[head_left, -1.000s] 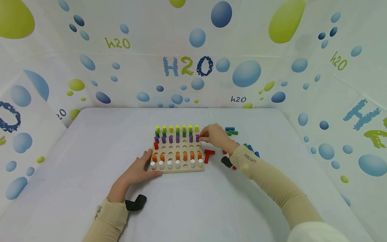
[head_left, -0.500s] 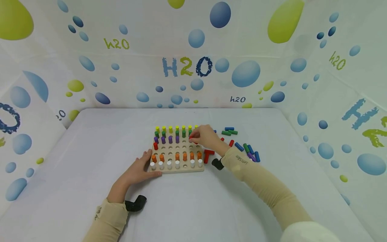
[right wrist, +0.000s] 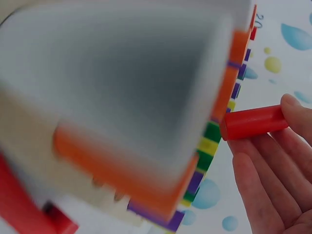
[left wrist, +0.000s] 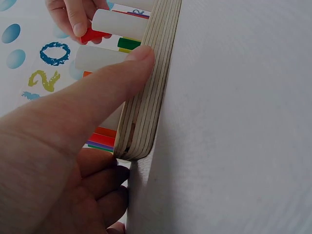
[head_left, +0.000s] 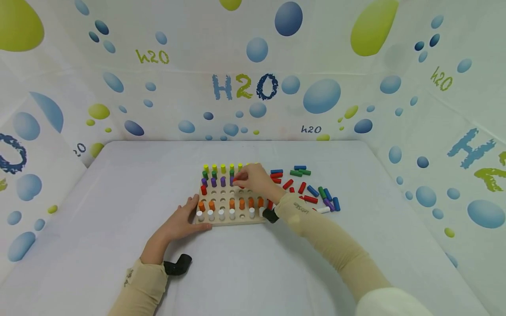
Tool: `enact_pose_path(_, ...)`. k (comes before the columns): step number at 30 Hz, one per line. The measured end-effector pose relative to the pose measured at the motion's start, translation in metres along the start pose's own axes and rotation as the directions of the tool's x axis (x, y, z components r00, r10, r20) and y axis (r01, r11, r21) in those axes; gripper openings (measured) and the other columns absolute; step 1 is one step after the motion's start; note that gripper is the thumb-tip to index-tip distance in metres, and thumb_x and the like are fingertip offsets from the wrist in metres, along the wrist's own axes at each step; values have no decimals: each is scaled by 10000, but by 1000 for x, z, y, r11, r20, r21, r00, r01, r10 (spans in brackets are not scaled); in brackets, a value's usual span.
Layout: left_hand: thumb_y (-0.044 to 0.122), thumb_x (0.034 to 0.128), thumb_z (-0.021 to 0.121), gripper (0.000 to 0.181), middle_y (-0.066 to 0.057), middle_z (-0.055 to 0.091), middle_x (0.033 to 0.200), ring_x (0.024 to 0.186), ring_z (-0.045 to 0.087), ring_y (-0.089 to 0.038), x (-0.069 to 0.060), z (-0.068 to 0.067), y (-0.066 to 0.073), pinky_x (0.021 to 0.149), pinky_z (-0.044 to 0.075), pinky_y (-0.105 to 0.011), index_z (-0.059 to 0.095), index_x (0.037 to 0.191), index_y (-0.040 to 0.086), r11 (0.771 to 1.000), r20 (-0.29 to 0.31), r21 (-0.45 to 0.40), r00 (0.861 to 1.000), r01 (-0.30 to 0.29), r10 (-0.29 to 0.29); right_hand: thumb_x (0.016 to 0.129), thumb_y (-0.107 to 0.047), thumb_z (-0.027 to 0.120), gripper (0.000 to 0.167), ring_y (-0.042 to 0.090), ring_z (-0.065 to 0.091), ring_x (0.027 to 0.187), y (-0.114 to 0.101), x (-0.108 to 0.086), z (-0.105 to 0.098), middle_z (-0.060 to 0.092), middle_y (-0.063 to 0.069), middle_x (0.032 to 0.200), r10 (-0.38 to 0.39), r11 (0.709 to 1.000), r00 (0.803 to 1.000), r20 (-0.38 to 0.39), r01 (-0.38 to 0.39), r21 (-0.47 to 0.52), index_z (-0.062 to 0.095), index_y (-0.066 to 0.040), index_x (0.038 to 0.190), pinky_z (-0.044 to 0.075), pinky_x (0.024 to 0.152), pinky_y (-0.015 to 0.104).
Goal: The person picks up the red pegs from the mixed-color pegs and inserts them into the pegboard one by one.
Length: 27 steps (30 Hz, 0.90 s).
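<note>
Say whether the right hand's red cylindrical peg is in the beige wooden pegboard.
Out: the right hand pinches the peg, its free end exposed.

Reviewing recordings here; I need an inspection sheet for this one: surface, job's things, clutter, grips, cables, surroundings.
Surface: white, cloth-like tabletop; no spill visible.
Job's things: pale, rectangular layered-wood pegboard with upright yellow, green, purple, red, orange and white cylindrical pegs; some holes unfilled.
Clutter: loose red, blue, green, purple and white cylindrical pegs scattered right of the board.
Left grip: holds the board's near left corner.
Right grip: pinches a red cylindrical peg over the board.
Cables: nothing seen.
Surroundings: white backdrop printed with blue and green drops and H2O lettering; beige sleeves with curved black pieces at both wrists.
</note>
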<state>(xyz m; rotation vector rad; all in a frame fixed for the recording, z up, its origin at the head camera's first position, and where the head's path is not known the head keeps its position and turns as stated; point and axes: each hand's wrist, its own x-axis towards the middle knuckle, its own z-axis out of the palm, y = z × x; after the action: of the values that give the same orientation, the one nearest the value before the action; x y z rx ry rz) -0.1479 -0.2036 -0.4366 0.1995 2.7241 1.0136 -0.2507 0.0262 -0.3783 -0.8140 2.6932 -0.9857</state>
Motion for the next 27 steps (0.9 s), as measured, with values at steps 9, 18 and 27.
enact_pose_path(9,517,742,689,1071,-231,88,1492,1364,22,-388,2,0,-3,1088,20,-541,95,1446,-29,1000,7,17,1000,-5,4,840,-189,673,150,84,599,763,-14,9,15,661,-20,867,56,997,998,-7,-55,59,696,-86,947,501,653,165)
enact_pose_path(18,516,736,695,1078,-239,91,1489,1362,31,-393,3,0,-3,1084,21,-548,96,1445,-32,1000,8,10,1000,-8,7,833,-210,683,149,65,607,740,-20,19,29,673,-37,815,79,990,997,-22,-76,116,700,-94,924,498,645,177)
enact_pose_path(27,509,745,691,1066,-239,91,1489,1363,34,-389,2,0,-2,1084,21,-551,97,1444,-36,1000,10,6,1000,-10,10,831,-209,684,139,56,611,746,-28,21,39,675,-44,829,89,979,996,-31,-82,188,692,-105,923,503,656,183)
